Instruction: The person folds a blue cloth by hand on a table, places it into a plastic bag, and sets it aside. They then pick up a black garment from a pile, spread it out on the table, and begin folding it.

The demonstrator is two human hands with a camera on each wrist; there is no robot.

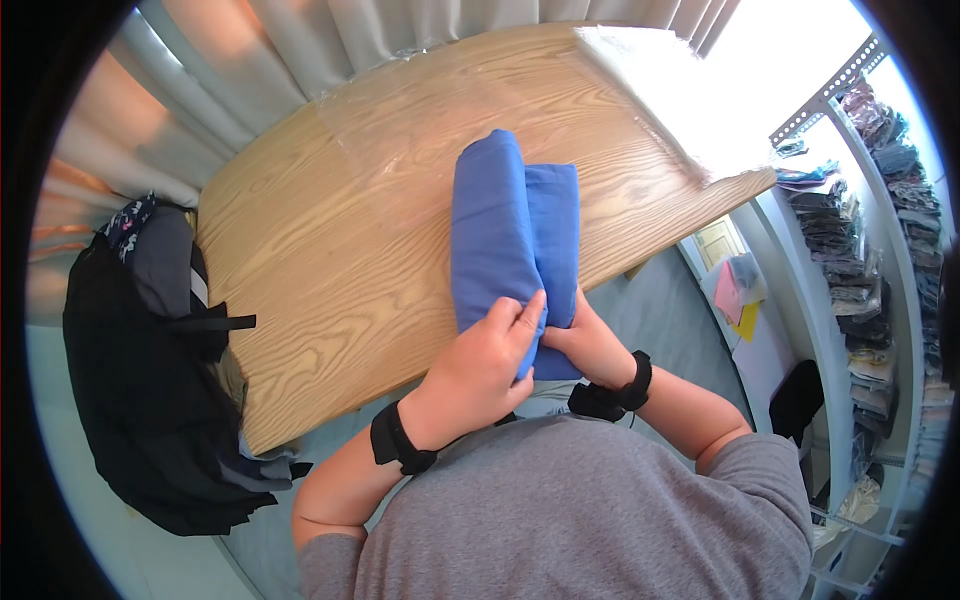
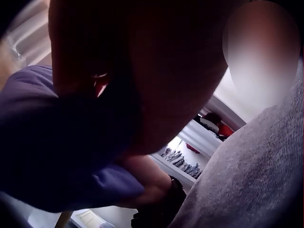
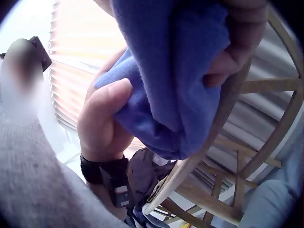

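Note:
A folded blue cloth is held at the table's near edge, its upper part lying over the wood in two long folds. My left hand grips its lower left side, index finger pointing along the fold. On the lower right side, my right hand holds the cloth, its fingers partly hidden behind it. In the right wrist view the left thumb presses the cloth from the left hand, and curled fingers of the right hand grip the other side. The left wrist view is dark, with the cloth beneath the hand.
Clear plastic film lies on the wooden table, and a stack of clear bags covers its far right corner. Dark garments hang at the left edge. Shelves of packed clothing stand at the right, curtains behind.

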